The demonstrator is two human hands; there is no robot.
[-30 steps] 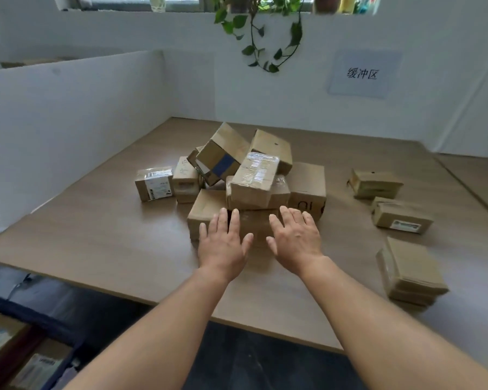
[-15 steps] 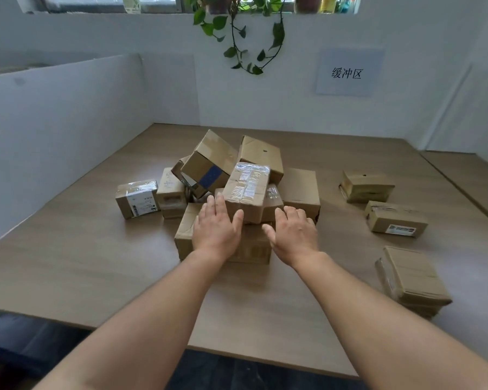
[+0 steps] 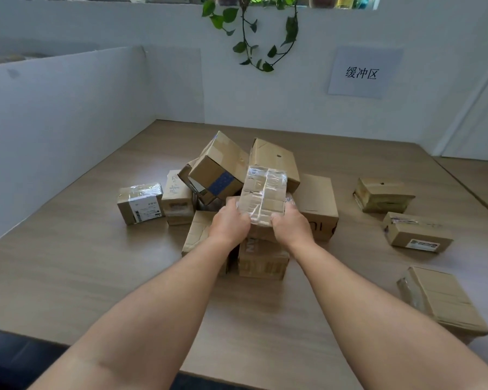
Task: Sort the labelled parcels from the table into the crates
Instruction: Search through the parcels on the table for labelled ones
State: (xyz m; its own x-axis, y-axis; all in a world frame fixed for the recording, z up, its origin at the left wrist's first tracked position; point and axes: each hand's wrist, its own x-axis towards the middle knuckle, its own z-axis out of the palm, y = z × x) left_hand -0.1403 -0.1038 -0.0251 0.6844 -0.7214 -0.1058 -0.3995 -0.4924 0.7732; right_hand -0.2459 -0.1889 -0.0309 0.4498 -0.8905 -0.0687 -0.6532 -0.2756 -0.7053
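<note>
A heap of brown cardboard parcels sits mid-table. On top of it lies a tape-wrapped parcel (image 3: 265, 192), shiny with clear tape. My left hand (image 3: 230, 223) grips its near left corner and my right hand (image 3: 289, 225) grips its near right corner. Under it are a printed box (image 3: 262, 260) and a flat box (image 3: 200, 235). Behind it lean a box with a blue patch (image 3: 217, 173) and a plain box (image 3: 273, 159). To the left stands a small parcel with a white label (image 3: 140, 202). No crate is in view.
Three loose parcels lie to the right: one far (image 3: 382, 194), one labelled (image 3: 417, 232), one flat near the table's right edge (image 3: 443, 299). White partition walls (image 3: 68, 130) close the left and back. A paper sign (image 3: 362, 71) and a hanging plant (image 3: 254, 32) are on the back wall.
Both hands moved forward from hovering open above the pile's front and closed on the near corners of the tape-wrapped parcel. The camera came closer and tilted up, and the crates at lower left left the view.
</note>
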